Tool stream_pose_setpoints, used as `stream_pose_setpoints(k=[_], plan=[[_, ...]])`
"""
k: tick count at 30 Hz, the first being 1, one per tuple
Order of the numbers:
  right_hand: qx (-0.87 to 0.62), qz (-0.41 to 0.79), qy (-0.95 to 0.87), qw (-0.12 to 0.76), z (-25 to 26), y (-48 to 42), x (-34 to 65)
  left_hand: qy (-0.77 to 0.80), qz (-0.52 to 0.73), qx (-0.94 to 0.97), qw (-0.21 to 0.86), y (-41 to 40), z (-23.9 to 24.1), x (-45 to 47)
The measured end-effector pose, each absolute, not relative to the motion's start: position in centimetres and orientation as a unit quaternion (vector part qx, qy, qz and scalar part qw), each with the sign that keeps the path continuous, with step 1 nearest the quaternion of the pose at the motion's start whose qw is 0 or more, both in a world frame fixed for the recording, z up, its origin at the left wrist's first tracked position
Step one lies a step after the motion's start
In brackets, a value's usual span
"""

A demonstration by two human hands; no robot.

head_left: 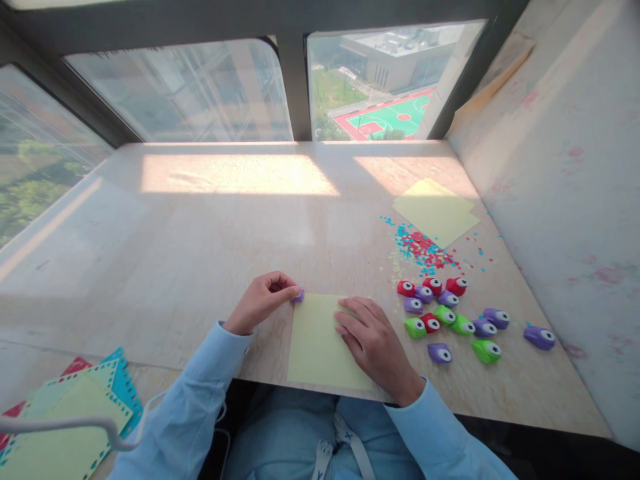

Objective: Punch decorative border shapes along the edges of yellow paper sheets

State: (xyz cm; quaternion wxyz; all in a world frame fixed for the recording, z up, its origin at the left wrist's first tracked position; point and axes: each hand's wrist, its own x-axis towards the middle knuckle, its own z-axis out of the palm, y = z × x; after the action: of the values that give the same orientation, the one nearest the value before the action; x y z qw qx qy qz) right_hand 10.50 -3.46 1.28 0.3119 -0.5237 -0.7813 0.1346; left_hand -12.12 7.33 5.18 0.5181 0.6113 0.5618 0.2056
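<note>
Between the thumb and fingers of my left hand [267,298] is a small purple craft paper punch [299,296]. It sits at the upper left corner of a pale yellow sheet of paper [315,347]; whether the paper is inside its slot cannot be made out. My right hand [373,340] lies flat on the right part of the sheet, fingers stretched out and holding nothing. To its right, several red, green and purple paper punches [440,355] are grouped on the marble-patterned tabletop [225,233].
Punched red, blue and yellow paper bits [425,250] are scattered behind the punches, beside more yellow sheets [435,210]. Sheets with punched edges [80,407] lie at the lower left, with a white cable [75,423] across them. Windows [190,93] and a papered wall [565,180] border the surface.
</note>
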Motion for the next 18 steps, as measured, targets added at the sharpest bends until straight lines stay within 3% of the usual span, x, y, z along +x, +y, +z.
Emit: stream_pose_setpoints(k=[18], plan=[[-0.523,0.126,-0.782,0.315,0.94,-3.47,10.48,0.564,0.214,0.606,0.518,7.21,4.91,-12.22]])
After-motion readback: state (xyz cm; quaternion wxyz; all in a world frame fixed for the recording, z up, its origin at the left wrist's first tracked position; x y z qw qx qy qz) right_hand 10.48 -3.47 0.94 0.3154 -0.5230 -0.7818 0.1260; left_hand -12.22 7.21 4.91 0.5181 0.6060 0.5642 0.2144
